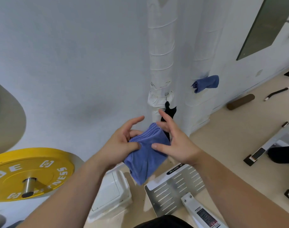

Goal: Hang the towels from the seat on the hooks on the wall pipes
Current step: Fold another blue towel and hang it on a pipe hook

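A folded blue towel hangs between my hands in front of the left wrapped wall pipe. My left hand pinches its upper left edge with thumb and curled fingers. My right hand touches the towel's right side with the thumb, its other fingers spread and loose. A black hook with a black strap sticks out of the left pipe just above my right fingers. A second blue towel hangs on the right pipe.
A yellow weight plate on a bar is at the lower left. A white box sits on the floor below my hands. A slotted metal machine base lies to the lower right, with more gym equipment at the right.
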### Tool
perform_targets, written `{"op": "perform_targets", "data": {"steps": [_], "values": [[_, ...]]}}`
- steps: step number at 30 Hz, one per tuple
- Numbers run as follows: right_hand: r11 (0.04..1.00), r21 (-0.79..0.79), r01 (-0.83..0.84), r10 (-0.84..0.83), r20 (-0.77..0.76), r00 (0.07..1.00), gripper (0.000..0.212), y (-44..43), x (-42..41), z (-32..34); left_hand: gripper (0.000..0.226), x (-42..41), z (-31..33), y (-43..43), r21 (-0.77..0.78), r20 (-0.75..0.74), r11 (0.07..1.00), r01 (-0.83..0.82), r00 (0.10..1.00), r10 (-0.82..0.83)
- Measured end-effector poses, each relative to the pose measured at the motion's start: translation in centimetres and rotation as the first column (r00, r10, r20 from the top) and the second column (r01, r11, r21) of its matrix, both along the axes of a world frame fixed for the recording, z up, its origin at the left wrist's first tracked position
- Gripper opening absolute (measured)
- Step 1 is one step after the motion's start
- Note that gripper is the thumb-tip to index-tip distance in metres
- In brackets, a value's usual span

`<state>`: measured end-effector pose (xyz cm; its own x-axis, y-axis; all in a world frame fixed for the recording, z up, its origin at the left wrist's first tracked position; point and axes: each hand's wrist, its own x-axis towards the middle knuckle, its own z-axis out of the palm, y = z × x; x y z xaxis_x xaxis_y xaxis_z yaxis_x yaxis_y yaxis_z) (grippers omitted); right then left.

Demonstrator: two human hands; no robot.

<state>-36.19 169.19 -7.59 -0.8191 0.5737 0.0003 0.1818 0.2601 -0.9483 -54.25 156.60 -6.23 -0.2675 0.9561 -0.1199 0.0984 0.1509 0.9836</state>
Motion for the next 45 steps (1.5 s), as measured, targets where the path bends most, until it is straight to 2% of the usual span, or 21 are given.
{"op": "perform_targets", "data": {"steps": [2,5,7,9,11,13,17,21,25,28,30,34,36,39,42,45], "values": [[0.992,-0.022,-0.122,0.122,-0.006,0.992,0.102,0.0,0.6,1.0,0.084,-1.1,1.1,0.2,-0.006,0.164,0.999,0.044,0.986,-0.042],[0.990,-0.024,-0.142,0.139,-0.083,0.987,0.090,-0.4,0.8,2.1,0.081,-2.3,2.0,0.4,0.004,0.283,0.998,0.056,0.957,-0.055],[0.995,-0.029,-0.093,0.088,-0.135,0.987,0.077,-0.4,0.6,2.5,0.074,-2.8,2.0,0.2,0.005,0.322,0.998,0.058,0.945,-0.056],[1.000,0.014,-0.009,0.011,-0.166,0.986,0.058,0.0,0.6,2.6,0.078,-3.0,1.1,-0.2,0.001,0.411,0.999,0.035,0.911,-0.032],[0.998,0.004,0.062,-0.061,-0.189,0.980,0.040,0.7,0.8,2.4,0.089,-2.3,0.1,-0.6,0.005,0.520,0.999,-0.048,0.853,0.039],[0.995,-0.011,0.099,-0.099,-0.177,0.979,0.030,1.6,1.0,2.4,0.079,-1.0,-0.9,-0.5,-0.011,0.543,0.985,-0.171,0.826,0.149],[0.988,-0.011,0.153,-0.153,-0.082,0.985,0.024,3.6,1.5,2.1,0.088,2.3,-1.2,0.8,-0.037,0.369,0.947,-0.320,0.876,0.310],[0.987,-0.132,0.094,-0.101,-0.049,0.994,0.029,5.8,3.0,2.0,0.054,5.3,0.1,2.9,0.058,0.152,0.874,-0.482,0.870,0.470],[0.997,-0.045,-0.060,0.061,0.010,0.998,0.060,8.0,5.0,2.2,0.030,6.8,0.3,4.1,0.081,-0.029,0.889,-0.450,0.891,0.454],[0.989,-0.069,-0.133,0.132,-0.018,0.991,0.068,9.6,5.5,3.0,0.060,7.1,0.4,4.7,0.055,-0.128,0.926,-0.373,0.917,0.377],[0.983,-0.073,-0.171,0.170,-0.019,0.985,0.074,10.5,5.3,3.6,0.072,6.8,0.7,5.2,0.057,-0.154,0.929,-0.366,0.916,0.371],[0.988,-0.002,-0.152,0.152,0.010,0.988,0.087,11.4,3.7,5.1,0.072,5.3,2.2,5.7,0.138,-0.102,0.895,-0.423,0.893,0.438],[0.983,0.125,-0.136,0.130,0.061,0.990,0.090,11.7,2.4,5.8,0.068,4.4,3.2,5.9,0.192,-0.085,0.875,-0.445,0.880,0.467],[0.930,0.353,-0.103,0.057,0.139,0.989,0.083,11.8,0.3,6.6,0.064,2.5,4.1,6.3,0.238,-0.108,0.868,-0.436,0.876,0.470],[0.859,0.507,-0.075,0.001,0.145,0.989,0.056,11.7,-1.2,7.3,0.061,0.3,4.4,6.8,0.249,-0.147,0.881,-0.402,0.884,0.444],[0.805,0.592,-0.042,-0.056,0.146,0.988,0.036,11.8,-2.2,8.1,0.064,-1.4,4.4,7.6,0.261,-0.310,0.910,-0.321,0.865,0.394]]}}
